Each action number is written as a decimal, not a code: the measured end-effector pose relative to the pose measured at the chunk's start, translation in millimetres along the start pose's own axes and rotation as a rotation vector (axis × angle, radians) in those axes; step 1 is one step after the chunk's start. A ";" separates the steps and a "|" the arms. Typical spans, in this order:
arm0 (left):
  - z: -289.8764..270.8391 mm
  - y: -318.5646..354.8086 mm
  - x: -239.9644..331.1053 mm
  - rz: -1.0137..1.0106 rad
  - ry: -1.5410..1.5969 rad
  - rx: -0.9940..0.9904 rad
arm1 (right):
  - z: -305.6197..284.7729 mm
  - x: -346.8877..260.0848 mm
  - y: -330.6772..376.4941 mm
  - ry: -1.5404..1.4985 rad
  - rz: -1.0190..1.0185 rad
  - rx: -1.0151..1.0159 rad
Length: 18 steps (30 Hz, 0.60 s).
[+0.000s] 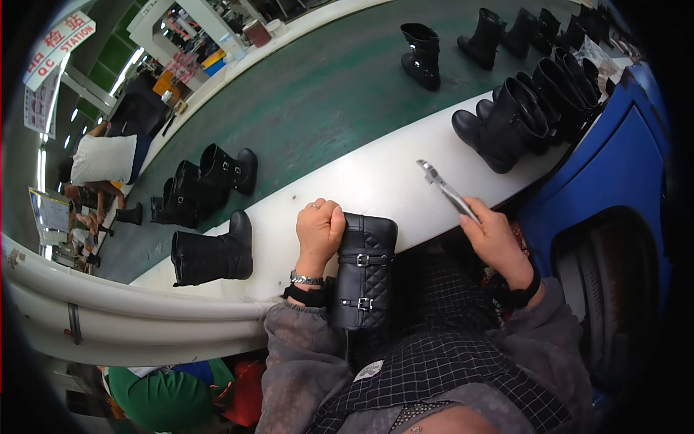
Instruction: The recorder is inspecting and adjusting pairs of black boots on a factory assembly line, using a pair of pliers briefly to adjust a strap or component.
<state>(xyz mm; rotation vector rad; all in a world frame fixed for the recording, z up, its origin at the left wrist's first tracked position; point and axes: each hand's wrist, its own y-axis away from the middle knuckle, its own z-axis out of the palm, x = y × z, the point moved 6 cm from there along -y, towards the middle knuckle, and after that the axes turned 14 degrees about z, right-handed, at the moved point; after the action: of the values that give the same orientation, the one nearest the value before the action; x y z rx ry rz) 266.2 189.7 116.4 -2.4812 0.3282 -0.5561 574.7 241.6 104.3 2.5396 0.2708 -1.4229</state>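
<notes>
A black boot shaft (366, 271) with quilted panels and two buckled straps lies in front of me, over the near edge of the white work surface. My left hand (319, 230) is closed at its upper left edge, the fingers curled and partly hidden. To the right, my right hand (494, 239) grips a silver metal hand tool (450, 191) by its lower end. The tool's head points up and left, in the air and apart from the boot; its exact kind is unclear. Another black boot (212, 249) lies on its side left of my left hand.
Several black boots (506, 123) crowd the white bench (394, 170) at right. Beyond runs a green conveyor belt (318, 123) with more boots (421, 56). White pipes (144, 318) lie at left, a blue machine housing (593, 173) at right. Other people (105, 159) are at far left.
</notes>
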 end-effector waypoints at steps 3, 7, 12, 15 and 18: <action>-0.8 2.7 -1.8 0.010 -0.005 0.012 | -6.6 -2.6 -9.1 0.206 0.031 0.088; -1.0 4.5 -4.1 0.019 -0.028 0.018 | 2.8 -26.7 1.8 0.429 -0.355 0.316; -0.8 3.7 -5.9 0.022 -0.041 0.018 | 77.3 -59.6 25.1 0.155 -0.487 -0.079; -2.1 3.7 -4.5 0.030 -0.010 0.072 | 121.8 -65.3 30.4 0.111 -0.498 -0.055; -0.9 2.6 -2.7 0.045 -0.032 0.094 | 121.0 -66.8 32.4 0.182 -0.454 -0.021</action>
<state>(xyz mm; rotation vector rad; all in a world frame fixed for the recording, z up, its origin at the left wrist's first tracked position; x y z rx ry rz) 263.1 188.0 114.8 -2.3842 0.3367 -0.5016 450.2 173.4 103.2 2.7046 0.9384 -1.3055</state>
